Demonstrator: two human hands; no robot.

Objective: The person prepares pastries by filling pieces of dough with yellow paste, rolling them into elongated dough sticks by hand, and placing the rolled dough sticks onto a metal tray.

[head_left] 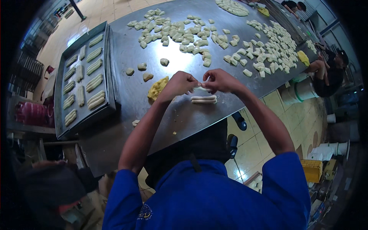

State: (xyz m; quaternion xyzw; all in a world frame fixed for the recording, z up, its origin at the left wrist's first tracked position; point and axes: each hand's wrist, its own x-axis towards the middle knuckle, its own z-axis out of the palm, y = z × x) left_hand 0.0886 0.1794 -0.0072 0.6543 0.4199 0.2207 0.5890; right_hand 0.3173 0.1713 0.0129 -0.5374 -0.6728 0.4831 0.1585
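Note:
Over the near part of a metal table [130, 111], my left hand [180, 83] and my right hand [221, 81] face each other, fingers pinched. Between them is a short strip of pale dough [202, 89], its ends at my fingertips. Just below, two or three dough strips [203, 99] lie side by side on the metal. Left of my left hand sits a lump of yellow dough [156, 89], with a few loose dough pieces [147, 76] beyond it. Part of the held strip is hidden by my fingers.
A deep metal tray [112, 76] at the left holds rows of grouped dough strips. Many cut dough pieces [180, 30] spread over the far table, more [278, 46] at the right. Another person [332, 71] sits at the right edge beside a white bucket [297, 92].

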